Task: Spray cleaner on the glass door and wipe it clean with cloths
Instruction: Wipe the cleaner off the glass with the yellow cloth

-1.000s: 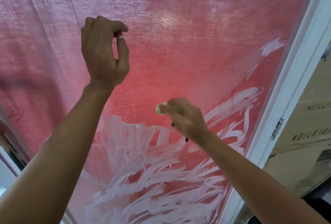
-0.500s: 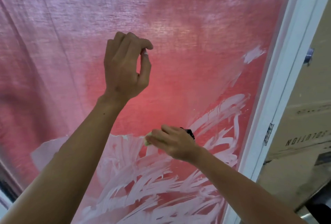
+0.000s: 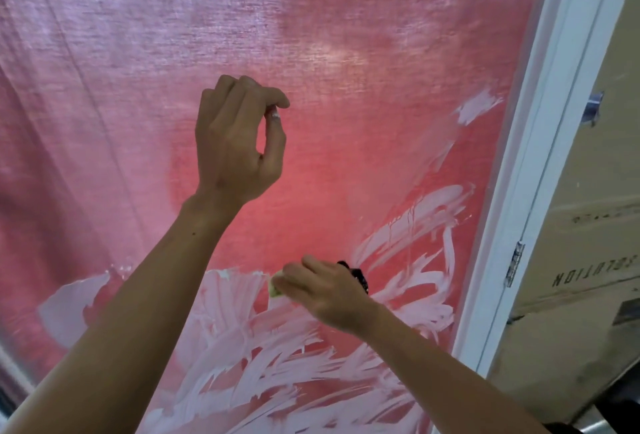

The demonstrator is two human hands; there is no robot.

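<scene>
Yellow sponge [image 3: 275, 289] under right hand [image 3: 329, 298]

The brown cardboard box [image 3: 585, 260] beside the door frame bears mirrored black lettering reading "SOLUTION"; fainter print above is illegible.

One head-worn camera (the only view) looks up, close to the glass door [image 3: 346, 87].

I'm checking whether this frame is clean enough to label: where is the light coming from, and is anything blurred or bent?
Head view: light comes through the pink curtain behind the glass door, brightest mid-pane, hazy pale glare across the top; the right hand on the yellow-green pad looks slightly soft; the white door frame leans with the wide-angle lens; the left hand is sharp.
</scene>
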